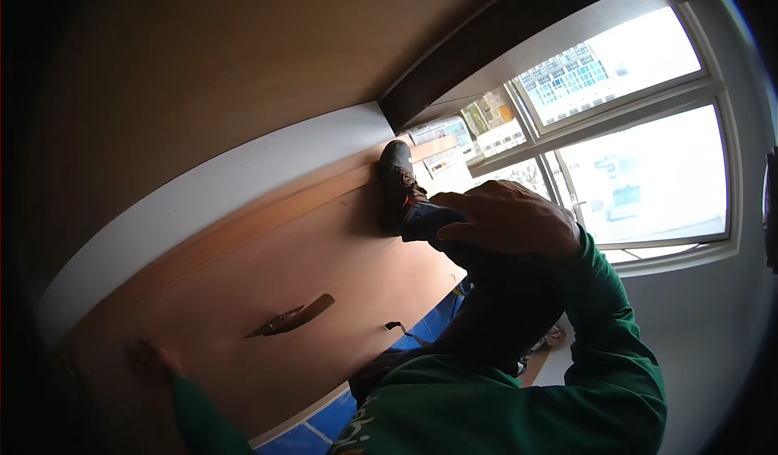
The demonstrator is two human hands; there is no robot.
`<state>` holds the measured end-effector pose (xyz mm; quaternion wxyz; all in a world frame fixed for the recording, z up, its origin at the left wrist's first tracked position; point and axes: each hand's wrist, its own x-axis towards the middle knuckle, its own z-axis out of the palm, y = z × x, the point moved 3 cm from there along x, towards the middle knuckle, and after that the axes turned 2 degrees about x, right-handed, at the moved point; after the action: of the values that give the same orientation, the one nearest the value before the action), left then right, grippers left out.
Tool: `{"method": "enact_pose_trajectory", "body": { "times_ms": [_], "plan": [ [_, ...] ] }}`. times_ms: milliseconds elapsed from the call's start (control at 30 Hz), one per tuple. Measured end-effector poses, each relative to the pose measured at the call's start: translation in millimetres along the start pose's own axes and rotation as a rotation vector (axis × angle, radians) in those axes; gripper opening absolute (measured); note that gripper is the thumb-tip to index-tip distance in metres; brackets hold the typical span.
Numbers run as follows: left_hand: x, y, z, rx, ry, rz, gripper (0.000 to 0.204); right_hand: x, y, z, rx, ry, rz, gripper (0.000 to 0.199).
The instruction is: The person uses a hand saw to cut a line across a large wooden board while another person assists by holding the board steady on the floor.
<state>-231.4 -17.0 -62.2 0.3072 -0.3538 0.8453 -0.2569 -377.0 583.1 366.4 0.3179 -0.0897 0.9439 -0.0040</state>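
My left hand (156, 361) is in shadow at the lower left, its fingers apart against a broad wooden panel (203, 293); it holds nothing. On the right, my right hand (510, 220) lies over my raised leg in dark trousers (502, 301), its thumb and forefinger stretched apart, with the other fingers partly hidden. Below that leg's cuff, a dark laced shoe (397, 175) is set against the panel near its far edge. Between my hands, a narrow, curved brown shape (300, 316) with a dark pointed end shows on the panel; whether it is a tool or a slot is unclear.
A white strip (235, 159) and a large brown board (243, 50) border the panel's far side. Printed sheets (446, 135) lie by the bright window (648, 171) at right. A dark strap (397, 326) hangs over the panel's near edge, above blue tiles (320, 427).
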Motion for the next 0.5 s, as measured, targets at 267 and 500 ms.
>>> {"method": "enact_pose_trajectory", "body": {
  "times_ms": [267,500],
  "plan": [
    [15.9,-5.9,26.1,0.012,0.257,-0.047,0.055,-4.0,-12.5,-6.1,0.042,-0.029,-0.006,0.046],
    [12.8,-8.3,18.5,0.001,0.209,0.006,0.059,2.2,-8.9,-8.0,0.126,0.013,-0.067,0.044]
  ]
}}
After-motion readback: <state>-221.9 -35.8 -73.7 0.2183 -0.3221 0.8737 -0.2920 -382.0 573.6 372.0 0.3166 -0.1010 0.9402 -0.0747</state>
